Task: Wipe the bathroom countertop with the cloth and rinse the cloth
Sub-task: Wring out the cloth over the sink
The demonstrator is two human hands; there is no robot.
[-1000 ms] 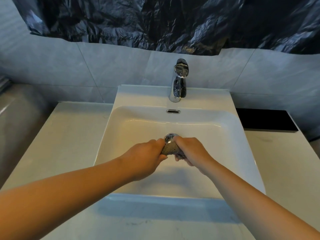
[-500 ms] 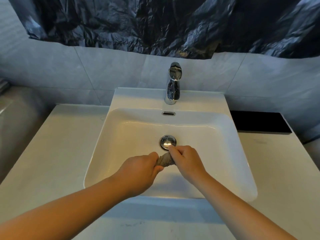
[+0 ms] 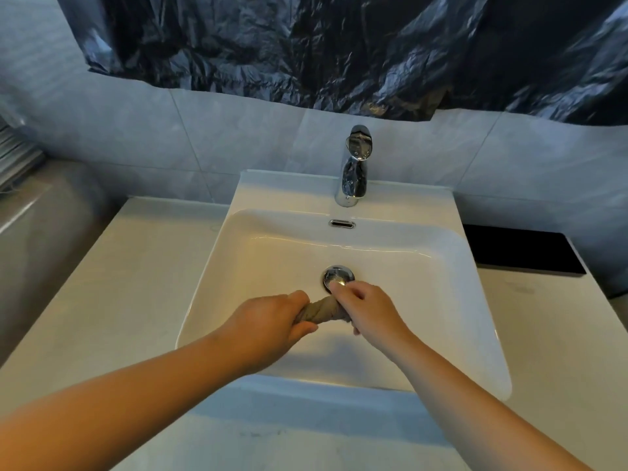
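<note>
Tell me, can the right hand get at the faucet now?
Probably yes, once it lets go: the right hand grips the twisted cloth, but nothing stands between it and the faucet.

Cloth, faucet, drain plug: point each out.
cloth (image 3: pixel 321 312), head view, twisted middle stretch
faucet (image 3: pixel 355 180), head view, chrome body below the handle
drain plug (image 3: pixel 334 274), head view, bare chrome top
</note>
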